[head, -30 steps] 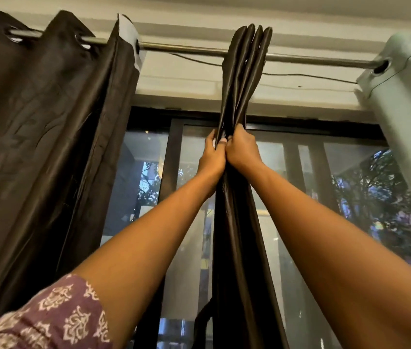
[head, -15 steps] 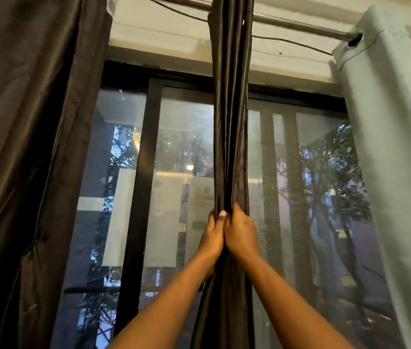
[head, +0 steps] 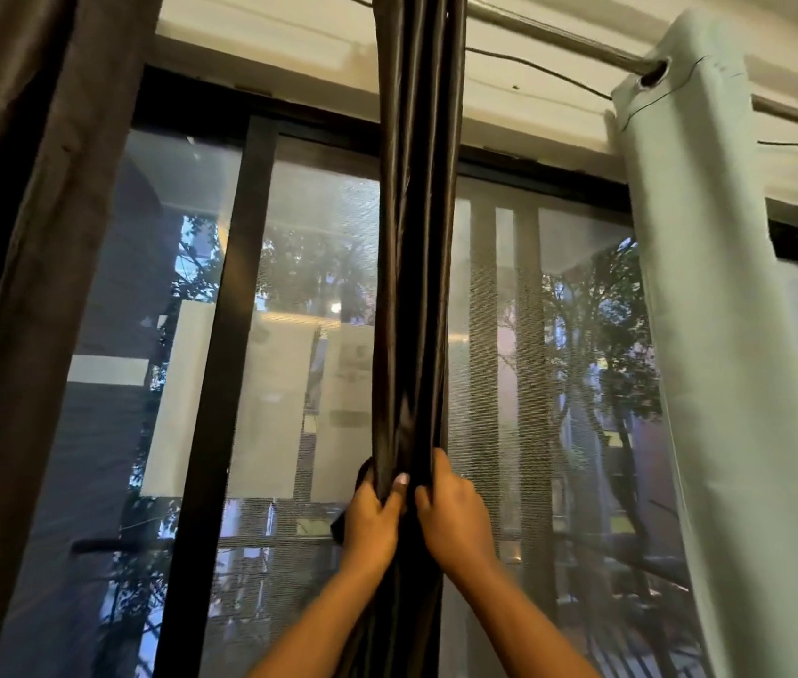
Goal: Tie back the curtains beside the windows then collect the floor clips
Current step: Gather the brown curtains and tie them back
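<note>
A dark brown curtain [head: 414, 266], gathered into a narrow bundle of folds, hangs straight down the middle of the window. My left hand [head: 371, 516] grips the bundle from its left side. My right hand [head: 453, 518] grips it from the right at the same height, the two hands almost touching. The fabric below my hands runs down between my forearms. No floor clips are in view.
A second dark curtain [head: 20, 296] fills the left edge. A pale green curtain [head: 730, 364] hangs at the right from the metal rod [head: 549, 35]. Behind them is a black-framed sliding window [head: 221, 364] with mesh, trees outside.
Both hands have slid down the gathered curtain from just under the rod to well below it, squeezing the folds together. My view has tilted downward with them.
</note>
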